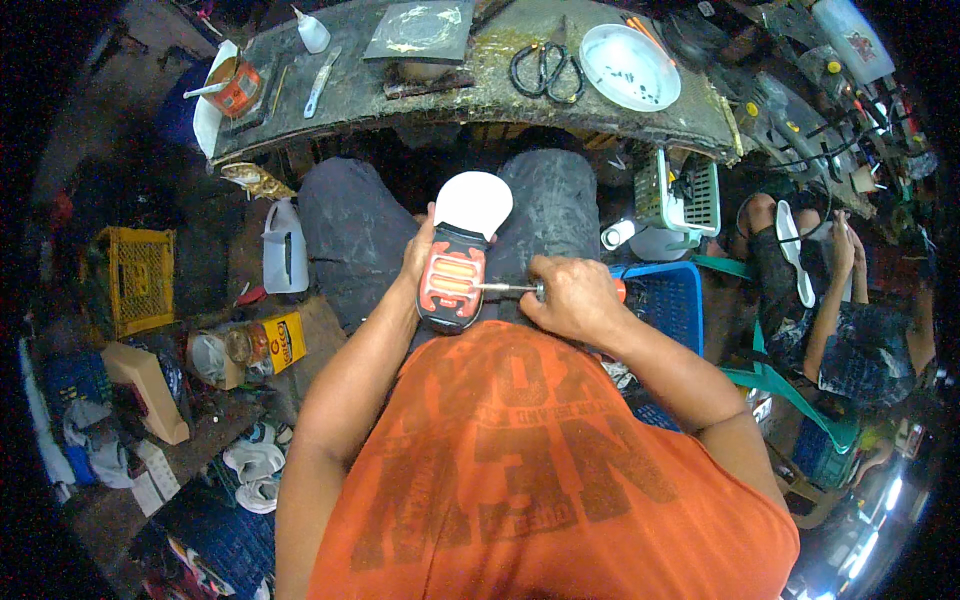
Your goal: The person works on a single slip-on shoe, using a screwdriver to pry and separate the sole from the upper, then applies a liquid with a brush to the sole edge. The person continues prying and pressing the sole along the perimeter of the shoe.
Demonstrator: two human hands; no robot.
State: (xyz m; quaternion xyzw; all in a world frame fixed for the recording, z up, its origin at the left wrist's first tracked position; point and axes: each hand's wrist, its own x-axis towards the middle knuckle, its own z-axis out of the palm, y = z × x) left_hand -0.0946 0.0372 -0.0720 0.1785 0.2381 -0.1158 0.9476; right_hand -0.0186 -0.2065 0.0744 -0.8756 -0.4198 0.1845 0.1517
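My left hand [418, 250] is closed around the side of a shoe sole [454, 305], held over my lap with its white end [472, 198] pointing away from me and a black heel part with red-orange bars nearer me. My right hand [572, 300] grips a tool with a red-orange handle [619, 290] and a thin metal shaft [508, 288], whose tip touches the red part of the sole or lies just at it. My left fingers are partly hidden behind the sole.
Across the top, a worn bench [500, 105] holds scissors [540, 75], a white bowl [628, 70] and an orange pot [237, 90]. Beside me are baskets [676, 300], a yellow crate [140, 280] and shoes [250, 460]. A co-worker's arms [835, 300] show at right.
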